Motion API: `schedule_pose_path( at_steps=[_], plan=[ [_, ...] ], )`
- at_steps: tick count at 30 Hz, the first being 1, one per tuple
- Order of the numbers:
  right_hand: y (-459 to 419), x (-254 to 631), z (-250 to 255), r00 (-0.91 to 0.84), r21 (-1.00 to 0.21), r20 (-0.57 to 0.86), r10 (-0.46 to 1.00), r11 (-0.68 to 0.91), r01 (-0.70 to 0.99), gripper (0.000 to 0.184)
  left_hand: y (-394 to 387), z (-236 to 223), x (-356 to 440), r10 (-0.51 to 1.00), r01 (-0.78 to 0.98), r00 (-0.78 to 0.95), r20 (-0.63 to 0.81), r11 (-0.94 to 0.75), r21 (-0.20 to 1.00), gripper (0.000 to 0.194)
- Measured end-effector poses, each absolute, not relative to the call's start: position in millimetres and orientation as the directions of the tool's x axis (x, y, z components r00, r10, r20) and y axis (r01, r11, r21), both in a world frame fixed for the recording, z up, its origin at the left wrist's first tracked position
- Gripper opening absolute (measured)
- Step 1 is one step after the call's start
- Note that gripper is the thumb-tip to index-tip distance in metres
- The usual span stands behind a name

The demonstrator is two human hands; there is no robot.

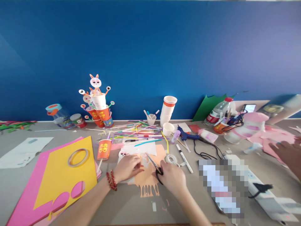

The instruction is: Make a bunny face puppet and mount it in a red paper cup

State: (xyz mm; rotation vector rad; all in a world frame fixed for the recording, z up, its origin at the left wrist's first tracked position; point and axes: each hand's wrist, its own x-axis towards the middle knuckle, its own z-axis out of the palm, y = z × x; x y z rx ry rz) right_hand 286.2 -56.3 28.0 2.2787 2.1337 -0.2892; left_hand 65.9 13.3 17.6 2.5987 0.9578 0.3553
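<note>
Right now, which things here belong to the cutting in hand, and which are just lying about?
Cutting, it seems:
scissors, in the right hand
peach paper, by the left hand

Apparently lying about:
glue gun
red-capped bottle
power strip
yellow card

One left hand (129,167), one right hand (174,179) and one co-worker's hand (285,153) show. There is one pair of scissors (159,171), one glue gun (188,136), two tape rolls (70,160) (175,159), one tin (78,121), one power strip (263,194), one yellow sheet (63,175) and one red-capped bottle (219,111).
</note>
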Motion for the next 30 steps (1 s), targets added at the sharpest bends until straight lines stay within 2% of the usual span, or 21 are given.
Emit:
schedule_pose_path(
  at_steps=[4, 9, 15, 21, 30],
  plan=[
    [-54, 288, 29, 0.075, -0.172, -0.185, 0.980, -0.108, 0.979, 0.019, 14, 17, 66, 0.661, 0.576, 0.745, 0.085, -0.703, 0.418, 0.033],
    [-50, 288, 29, 0.088, -0.180, -0.163, 0.983, -0.117, 0.977, 0.015, 15, 16, 67, 0.672, 0.593, 0.738, 0.059, -0.687, 0.420, 0.030],
    [-52, 288, 29, 0.071, -0.200, -0.181, 0.981, -0.107, 0.974, 0.022, 20, 23, 62, 0.686, 0.596, 0.727, 0.036, -0.656, 0.463, 0.023],
    [-54, 295, 30, -0.018, -0.259, -0.208, 0.978, -0.037, 0.965, 0.020, 25, 42, 51, 0.777, 0.658, 0.625, 0.078, -0.578, 0.483, 0.015],
    [-56, 295, 38, -0.094, -0.311, -0.213, 0.973, 0.024, 0.950, 0.018, 38, 62, 14, 0.882, 0.756, 0.438, 0.174, -0.466, 0.459, 0.019]
  ],
)
